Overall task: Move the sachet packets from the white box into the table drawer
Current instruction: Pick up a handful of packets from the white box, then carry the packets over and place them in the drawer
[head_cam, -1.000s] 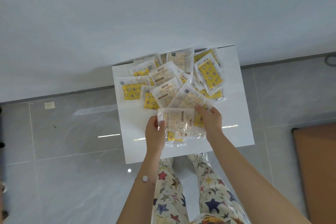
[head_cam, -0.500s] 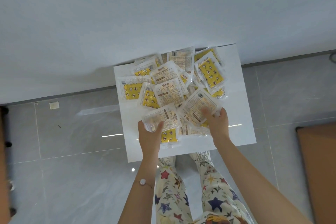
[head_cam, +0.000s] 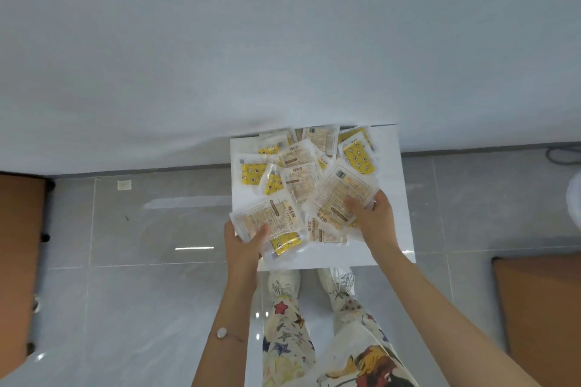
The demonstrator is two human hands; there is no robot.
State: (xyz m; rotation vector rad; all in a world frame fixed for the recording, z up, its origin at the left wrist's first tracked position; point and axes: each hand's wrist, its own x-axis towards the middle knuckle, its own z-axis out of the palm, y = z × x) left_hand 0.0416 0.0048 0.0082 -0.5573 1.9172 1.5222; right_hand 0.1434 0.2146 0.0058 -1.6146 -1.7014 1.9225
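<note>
1. Slippage worries me most; the fingers of my left hand [head_cam: 245, 243] curl round the left sachet [head_cam: 267, 220] at the near-left corner of the drawer [head_cam: 393, 173], partly past its edge; a loose hold would drop it to the floor [head_cam: 141, 292].
2. My right hand [head_cam: 374, 220] pinches the right sachet [head_cam: 342, 198] above the pile [head_cam: 298, 179]; glossy film may slide and drag neighbours over the front edge.
3. The pile is heaped at the back, under the worktop [head_cam: 283, 41]; closing the drawer could snag it.
4. Count: two hands; one open drawer; about thirteen sachets showing, two held; overlaps may hide more.
</note>
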